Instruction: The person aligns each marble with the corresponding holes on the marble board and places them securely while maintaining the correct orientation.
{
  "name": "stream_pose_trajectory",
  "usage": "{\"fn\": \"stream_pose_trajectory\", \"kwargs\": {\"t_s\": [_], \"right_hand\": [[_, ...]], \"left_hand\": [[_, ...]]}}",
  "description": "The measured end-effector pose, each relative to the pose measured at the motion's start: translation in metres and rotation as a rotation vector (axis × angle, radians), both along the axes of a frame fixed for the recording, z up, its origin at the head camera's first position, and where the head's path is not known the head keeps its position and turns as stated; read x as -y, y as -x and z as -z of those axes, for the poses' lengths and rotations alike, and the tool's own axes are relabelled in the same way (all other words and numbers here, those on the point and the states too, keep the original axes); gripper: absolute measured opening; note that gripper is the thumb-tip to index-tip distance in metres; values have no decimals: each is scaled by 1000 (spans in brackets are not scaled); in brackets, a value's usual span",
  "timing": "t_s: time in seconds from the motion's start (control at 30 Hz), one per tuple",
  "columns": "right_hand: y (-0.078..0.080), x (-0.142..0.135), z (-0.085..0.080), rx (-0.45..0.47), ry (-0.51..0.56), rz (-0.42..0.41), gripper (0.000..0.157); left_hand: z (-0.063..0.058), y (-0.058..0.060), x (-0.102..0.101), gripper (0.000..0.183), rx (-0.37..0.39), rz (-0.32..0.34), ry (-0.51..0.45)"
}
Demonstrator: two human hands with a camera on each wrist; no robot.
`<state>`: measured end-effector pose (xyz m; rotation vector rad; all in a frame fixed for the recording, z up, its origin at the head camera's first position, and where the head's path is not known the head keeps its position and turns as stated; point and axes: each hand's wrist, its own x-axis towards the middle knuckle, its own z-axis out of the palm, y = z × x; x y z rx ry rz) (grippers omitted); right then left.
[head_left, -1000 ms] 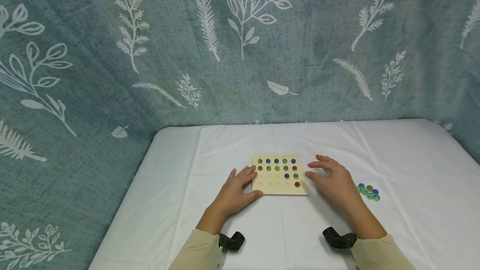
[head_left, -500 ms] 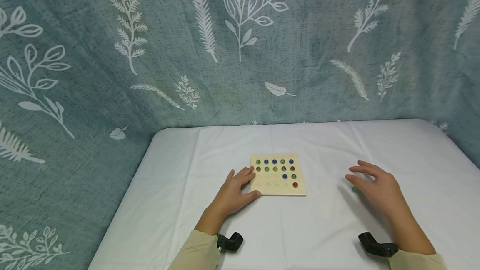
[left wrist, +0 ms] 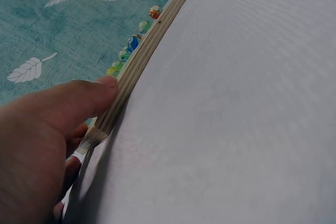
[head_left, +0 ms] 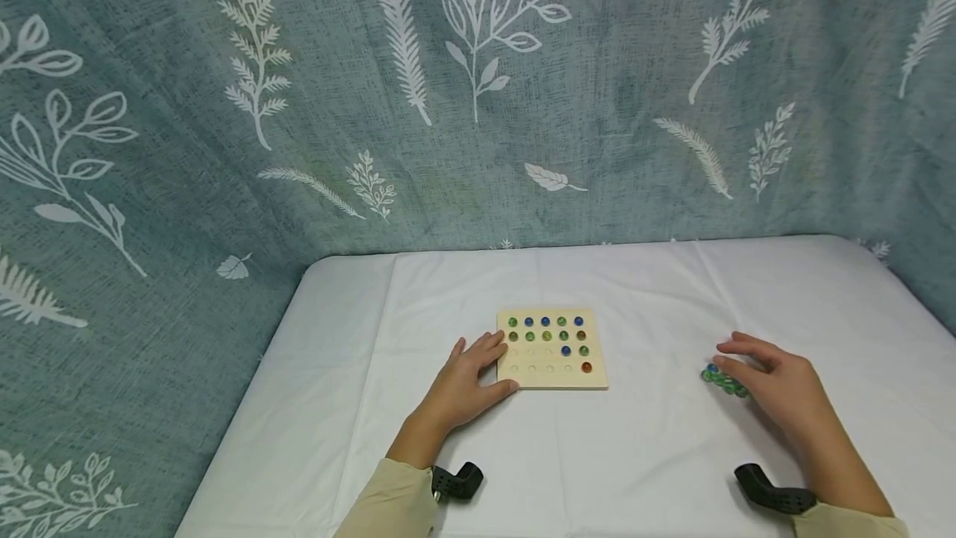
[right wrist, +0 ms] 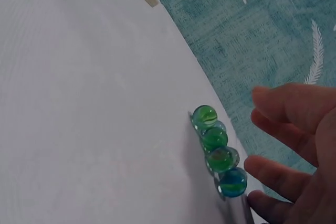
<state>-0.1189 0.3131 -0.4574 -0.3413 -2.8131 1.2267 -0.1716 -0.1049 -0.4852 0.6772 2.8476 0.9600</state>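
Observation:
A pale wooden marble board (head_left: 543,381) lies flat on the cloth, with round hollows in rows. Glass marbles fill its two far rows and part of the right side. My left hand (head_left: 465,386) holds the board's near left corner, thumb at the near edge and fingers at the left edge. In the left wrist view the thumb (left wrist: 86,100) presses against that edge. A cluster of green and blue marbles (head_left: 723,382) sits right of the board. Over its right side hovers my right hand (head_left: 784,388), fingers slightly bent and holding nothing. Its fingers hide part of the cluster.
White cloth (head_left: 418,297) covers the table, with soft creases. A teal leaf-patterned curtain (head_left: 448,173) hangs behind and to the left. Each wrist wears a black camera mount, one on the left (head_left: 459,481) and one on the right (head_left: 773,492).
My right hand has moved away from the board's right side, rightward to the loose marbles. The left hand stays on the board. The head view has shifted slightly.

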Motion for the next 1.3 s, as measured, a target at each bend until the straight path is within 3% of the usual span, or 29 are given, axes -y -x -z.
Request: {"fn": "stream_pose_trajectory", "kwargs": {"t_s": [0.47, 0.77, 1.3], "right_hand": [[-2, -4, 10, -13, 101, -95, 58], [-2, -2, 15, -34, 27, -148, 53], [-1, 0, 20, -76, -40, -171, 39]], "left_hand": [[-1, 1, 0, 67, -2, 5, 0], [-2, 0, -1, 67, 11, 6, -14], [-2, 0, 0, 66, -4, 7, -14]]}}
